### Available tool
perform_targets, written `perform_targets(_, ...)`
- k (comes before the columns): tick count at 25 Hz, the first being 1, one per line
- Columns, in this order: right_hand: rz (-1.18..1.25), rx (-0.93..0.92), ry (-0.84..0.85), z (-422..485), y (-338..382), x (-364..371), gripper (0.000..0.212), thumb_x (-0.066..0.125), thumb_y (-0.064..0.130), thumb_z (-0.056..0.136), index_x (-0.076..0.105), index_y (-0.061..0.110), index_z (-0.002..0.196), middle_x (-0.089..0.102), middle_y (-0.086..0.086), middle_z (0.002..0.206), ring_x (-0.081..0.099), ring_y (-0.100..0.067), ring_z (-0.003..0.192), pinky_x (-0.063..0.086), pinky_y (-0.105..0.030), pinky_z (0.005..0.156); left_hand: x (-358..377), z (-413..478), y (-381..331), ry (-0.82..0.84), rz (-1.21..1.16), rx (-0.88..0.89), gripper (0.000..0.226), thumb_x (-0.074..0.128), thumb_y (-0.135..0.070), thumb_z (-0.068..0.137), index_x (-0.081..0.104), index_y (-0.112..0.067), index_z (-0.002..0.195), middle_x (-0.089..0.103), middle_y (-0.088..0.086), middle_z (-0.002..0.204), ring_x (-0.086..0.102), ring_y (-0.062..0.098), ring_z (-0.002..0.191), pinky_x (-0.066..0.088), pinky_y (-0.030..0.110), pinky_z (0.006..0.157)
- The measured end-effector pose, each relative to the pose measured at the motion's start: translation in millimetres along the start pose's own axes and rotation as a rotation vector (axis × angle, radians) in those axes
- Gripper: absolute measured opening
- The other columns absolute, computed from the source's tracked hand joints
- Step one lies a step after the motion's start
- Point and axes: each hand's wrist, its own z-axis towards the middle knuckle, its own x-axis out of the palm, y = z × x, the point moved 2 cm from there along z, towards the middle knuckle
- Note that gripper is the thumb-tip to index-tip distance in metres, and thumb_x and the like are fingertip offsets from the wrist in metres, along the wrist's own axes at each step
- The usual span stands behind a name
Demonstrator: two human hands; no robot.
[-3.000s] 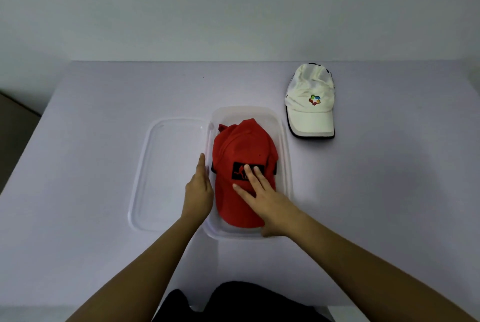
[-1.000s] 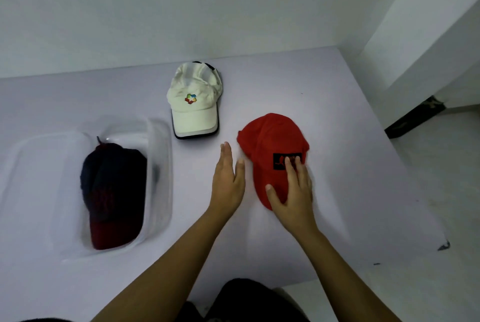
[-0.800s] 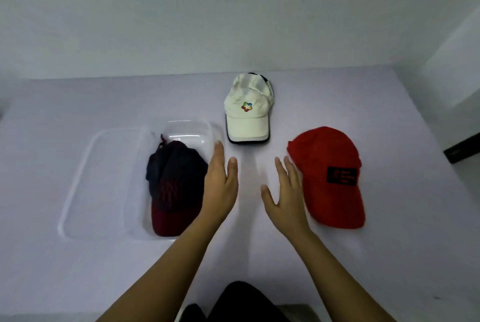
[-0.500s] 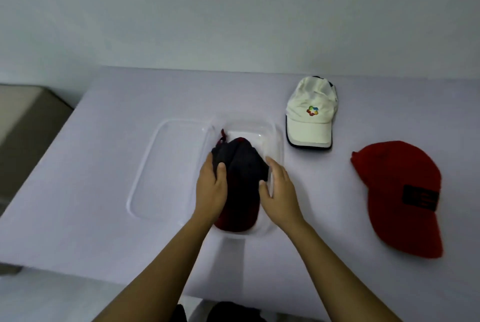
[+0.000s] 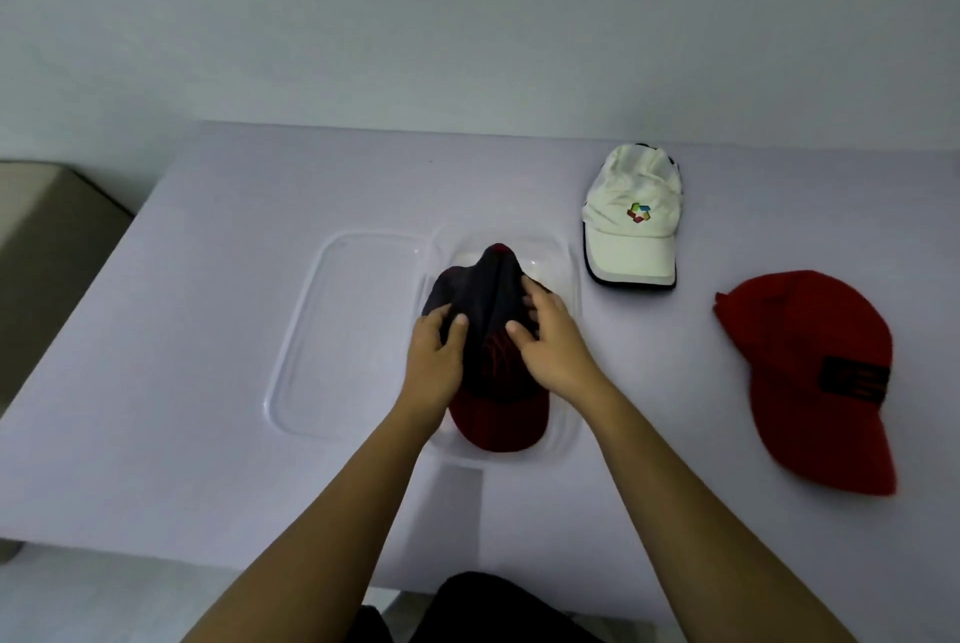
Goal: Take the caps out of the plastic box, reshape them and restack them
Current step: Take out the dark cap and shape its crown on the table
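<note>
Just below the centre of the frame, a dark cap (image 5: 493, 330) with a red brim sits in the clear plastic box (image 5: 571, 279), and both hands are on its crown. The left hand (image 5: 434, 362) closes its fingers and thumb over the left side of the crown; the right hand (image 5: 553, 341) curls over the right side, pinching the fabric so that the crown is bunched upward into a peak. The red brim points toward the bottom of the frame, between the two wrists.

To the left, touching the box, lies its clear lid (image 5: 353, 330), flat on the pale table (image 5: 208, 330). In the upper right, a white cap (image 5: 631, 221) with dark edging carries a small multicoloured emblem; no lettering can be made out. At the right edge, a red cap (image 5: 810, 372) bears a black rectangular patch with red marks too blurred to read. A faint reddish design on the dark cap's front is partly covered by the hands and illegible.
</note>
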Motion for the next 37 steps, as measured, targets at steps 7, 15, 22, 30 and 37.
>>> perform_targets(7, 0.376, 0.028, -0.438, -58, 23, -97, 0.054, 0.053, 0.042, 0.09, 0.034, 0.029, 0.14, 0.038, 0.001, 0.141, 0.045, -0.01, 0.119, 0.04, -0.028, 0.098, 15, -47, -97, 0.047, -0.208, 0.288, 0.028, 0.036, -0.033, 0.1, 0.053, -0.019, 0.083, 0.051, -0.003, 0.078, 0.049, 0.007, 0.075, 0.045, 0.022, 0.069)
perform_targets(15, 1.078, 0.389, -0.206, -108, -47, -180, 0.048, 0.043, 0.055, 0.091, 0.062, 0.02, 0.118, 0.067, -0.006, 0.118, 0.061, -0.025, 0.111, 0.048, -0.042, 0.096, 111, -96, -98, 0.309, -0.643, 0.077, 0.03, 0.058, -0.033, 0.082, 0.064, -0.022, 0.11, 0.05, 0.002, 0.138, 0.046, 0.021, 0.128, 0.037, 0.037, 0.107)
perform_targets(22, 0.999, 0.301, -0.282, -120, -75, -193, 0.041, 0.06, 0.031, 0.087, 0.056, 0.017, 0.126, 0.065, -0.007, 0.121, 0.062, -0.026, 0.109, 0.053, -0.04, 0.086, 141, -90, -70, 0.37, -0.557, -0.557, 0.058, 0.036, -0.056, 0.092, 0.063, -0.005, 0.102, 0.069, 0.016, 0.105, 0.063, 0.031, 0.1, 0.051, 0.041, 0.08)
perform_targets(30, 1.424, 0.26, -0.12, -122, -99, -195, 0.046, 0.073, 0.033, 0.07, 0.065, 0.02, 0.114, 0.066, -0.01, 0.122, 0.063, -0.031, 0.111, 0.056, -0.045, 0.084, 139, -74, -74, 0.345, -0.944, -0.633, 0.038, 0.056, -0.032, 0.092, 0.06, -0.009, 0.122, 0.068, 0.014, 0.111, 0.062, 0.029, 0.103, 0.053, 0.043, 0.078)
perform_targets(37, 1.479, 0.141, 0.076, -127, -97, -191, 0.065, 0.089, 0.029, 0.05, 0.071, 0.015, 0.11, 0.067, -0.013, 0.121, 0.064, -0.032, 0.109, 0.054, -0.049, 0.088, 140, -77, -72, 0.402, -1.001, -0.531, 0.045, 0.061, -0.031, 0.085, 0.059, -0.008, 0.124, 0.068, 0.013, 0.114, 0.06, 0.027, 0.113, 0.047, 0.039, 0.099)
